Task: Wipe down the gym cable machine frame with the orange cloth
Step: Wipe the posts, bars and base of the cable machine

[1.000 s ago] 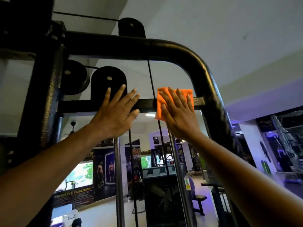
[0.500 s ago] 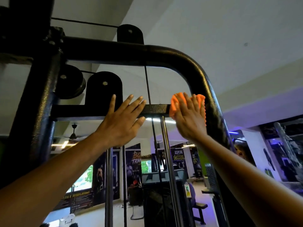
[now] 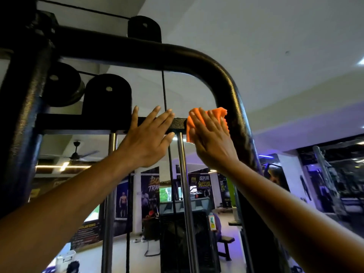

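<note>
The black cable machine frame point(image 3: 226, 81) arches overhead, with a flat crossbar point(image 3: 178, 124) below its top tube. My right hand point(image 3: 211, 140) presses the orange cloth point(image 3: 218, 115) with straight fingers against the right end of the crossbar, where it meets the curved upright. The cloth is bunched under the fingers. My left hand point(image 3: 145, 138) lies flat on the crossbar just to the left, fingers spread, holding nothing.
Two black pulleys point(image 3: 107, 95) sit above the crossbar at the left, and a thin cable point(image 3: 163, 89) runs down between my hands. Two steel guide rods point(image 3: 186, 194) drop to the weight stack point(image 3: 183, 229). Posters and other gym machines stand behind.
My right hand has slid the orange cloth rightward along the crossbar to the curved upright, and the cloth has bunched up. My left hand has shifted right along the bar.
</note>
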